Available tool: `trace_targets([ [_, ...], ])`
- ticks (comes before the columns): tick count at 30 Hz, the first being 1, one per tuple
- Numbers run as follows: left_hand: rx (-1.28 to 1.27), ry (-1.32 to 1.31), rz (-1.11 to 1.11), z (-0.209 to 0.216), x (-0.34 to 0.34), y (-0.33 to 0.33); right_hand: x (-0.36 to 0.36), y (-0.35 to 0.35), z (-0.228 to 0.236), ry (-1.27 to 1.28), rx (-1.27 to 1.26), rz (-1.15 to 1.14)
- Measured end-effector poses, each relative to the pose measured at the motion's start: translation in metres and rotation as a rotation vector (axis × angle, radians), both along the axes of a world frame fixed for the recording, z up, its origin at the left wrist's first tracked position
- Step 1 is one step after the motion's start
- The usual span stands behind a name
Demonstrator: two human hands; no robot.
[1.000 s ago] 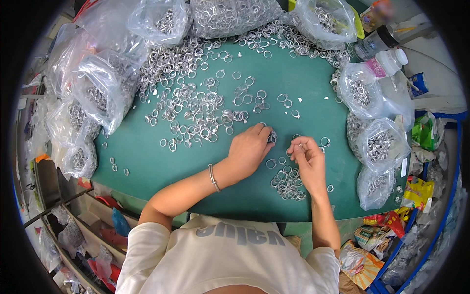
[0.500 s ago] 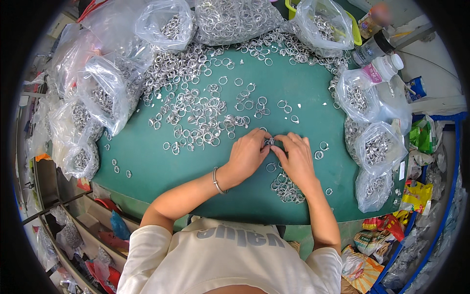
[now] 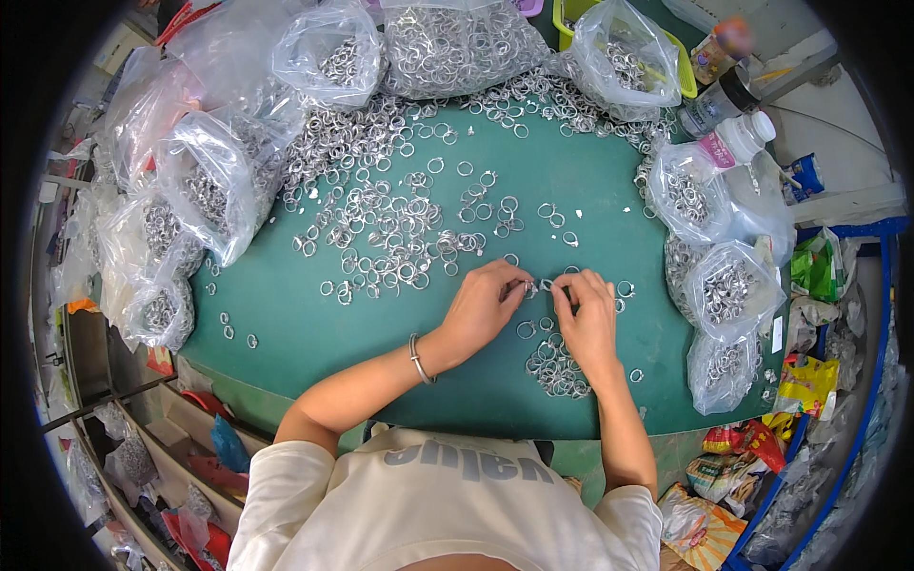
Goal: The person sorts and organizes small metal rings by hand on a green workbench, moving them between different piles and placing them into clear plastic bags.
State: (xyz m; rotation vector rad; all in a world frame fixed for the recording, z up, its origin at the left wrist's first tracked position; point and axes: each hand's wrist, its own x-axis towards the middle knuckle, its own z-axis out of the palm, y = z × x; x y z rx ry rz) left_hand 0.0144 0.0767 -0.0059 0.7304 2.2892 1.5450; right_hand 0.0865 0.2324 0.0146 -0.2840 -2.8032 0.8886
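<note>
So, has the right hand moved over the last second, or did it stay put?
Yes. The right hand has come left and slightly up to meet the left hand, leaving the small pile of rings near the table's front edge.

The table top (image 3: pixel 286 305) is dark green; the loose rings (image 3: pixel 400 238) are silver; the bags (image 3: pixel 209 190) are clear plastic; the bottle (image 3: pixel 733 143) at far right has a white cap; the bracelet (image 3: pixel 419 359) is silver.
</note>
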Motion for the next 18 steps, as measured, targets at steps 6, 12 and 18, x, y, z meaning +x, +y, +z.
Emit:
trace_targets([
  [6, 0.051, -0.024, -0.081, -0.002, 0.003, -0.005, 0.01, 0.004, 0.008, 0.003, 0.184, 0.022],
  [12, 0.172, -0.772, -0.146, 0.024, -0.004, -0.011, 0.019, -0.003, 0.034, -0.088, -0.347, -0.004],
  [18, 0.291, -1.068, -0.209, 0.032, 0.001, -0.015, 0.023, -0.016, 0.039, 0.078, -0.483, 0.088],
])
